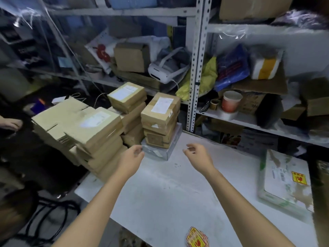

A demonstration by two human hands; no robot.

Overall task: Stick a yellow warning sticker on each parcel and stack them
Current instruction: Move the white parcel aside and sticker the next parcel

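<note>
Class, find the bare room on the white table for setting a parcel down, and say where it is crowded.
Free: the middle of the table, bordered by the grey box behind, the stickered flat parcel to the right and the sticker pile at the near edge. Crowded: the far-left side, packed with brown parcel stacks.

No legible text, parcel labels [161, 104] blurred, yellow stickers [196, 238] unreadable

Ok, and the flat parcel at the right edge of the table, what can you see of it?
The flat parcel lies on the white table, near its right edge. It looks wrapped in pale plastic with green print and carries a white label with a barcode. A yellow sticker with red marks is stuck on top. Only the table touches it.
</note>
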